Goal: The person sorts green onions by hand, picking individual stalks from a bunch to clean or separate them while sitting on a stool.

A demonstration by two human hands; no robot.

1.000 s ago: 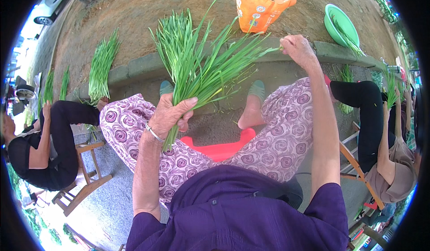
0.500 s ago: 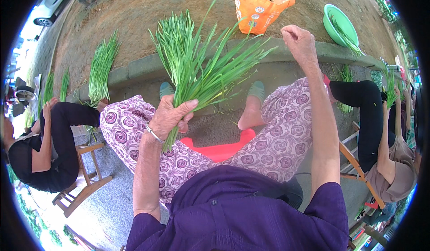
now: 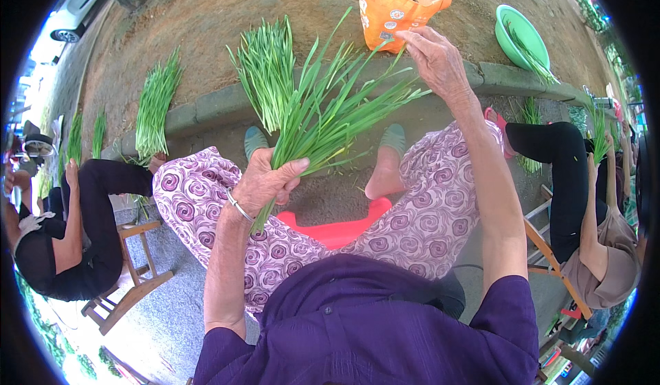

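My left hand [image 3: 265, 182] is closed around the lower stalks of a bunch of garlic chives [image 3: 326, 120]. The long green leaves fan out forward and to the right, above my lap. A silver bangle circles that wrist. My right hand [image 3: 438, 63] is raised at the far right of the bunch, in front of the orange bag. Its thumb and forefinger pinch together at the tip of one long leaf. Just beyond the held bunch, a thick pile of chives [image 3: 265, 65] lies across the kerb, its lower ends partly hidden by the held leaves.
An orange bag [image 3: 392, 15] stands past the kerb [image 3: 213, 106]. Farther right is a green basin [image 3: 505, 38] with chives in it. Another chive pile [image 3: 157, 103] lies left. A red stool [image 3: 337, 232] shows between my knees. People sit on both sides, one on a wooden chair [image 3: 134, 275].
My right hand has moved left and slightly up to a leaf tip, and its fingers have stretched forward. The held bunch has shifted slightly right and nearer me.
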